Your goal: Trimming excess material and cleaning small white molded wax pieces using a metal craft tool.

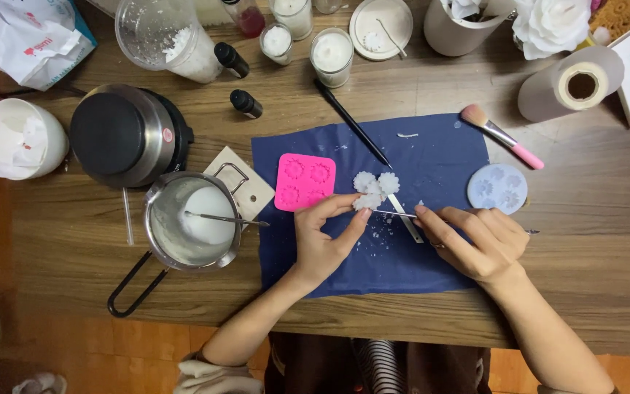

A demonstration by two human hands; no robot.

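White wax flowers (373,188), three small ones stuck together, sit pinched between the thumb and forefinger of the left hand (322,237), just above the blue cloth (446,146) at the middle of the table. The right hand (479,244) is closed around a thin metal pick (397,214), whose tip touches the near edge of the flowers; a flat metal strip (407,217) lies on the cloth right under it.

From where I stand, the wax looks brittle. Press too hard with the pick and a petal could snap off; crumbs (380,237) already dot the cloth below. Squeeze tighter with the left fingers and the cluster could crack or come apart. The hold is only on the left edge of the flowers, so a push from the right could twist them loose onto the cloth beside the pink mould (305,181).
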